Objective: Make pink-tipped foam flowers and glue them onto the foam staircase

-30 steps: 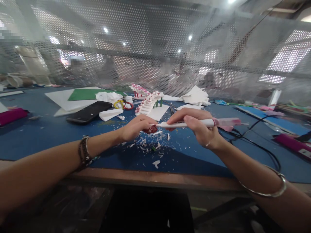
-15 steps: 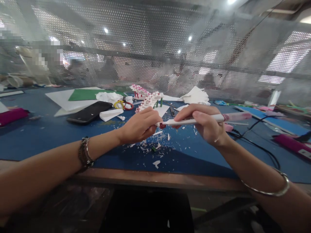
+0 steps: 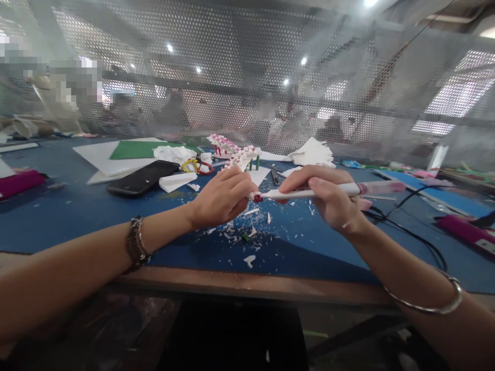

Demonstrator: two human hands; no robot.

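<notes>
My left hand [image 3: 228, 197] pinches a small white piece with a dark red part [image 3: 257, 197] at its fingertips. In my right hand [image 3: 328, 198] is a white marker [image 3: 297, 194] with a pinkish barrel end, held level, its tip touching or very near the red part. Behind my left hand stands a white-and-red model [image 3: 245, 156] with green posts, and a pink-and-white one [image 3: 221, 141] is farther back. White scraps [image 3: 250, 260] and fine shavings lie on the blue tabletop below both hands.
Left of my hands are a black phone [image 3: 143, 178], yellow-and-red scissors [image 3: 197, 165], a folded white paper [image 3: 177, 182] and a green sheet [image 3: 133, 150]. Fanned white paper [image 3: 312, 153] lies behind my right hand. At right are black cables [image 3: 419, 238] and a magenta object [image 3: 466, 232].
The marker has shifted slightly to the right within my right hand's area. My left hand still pinches the small piece in nearly the same place.
</notes>
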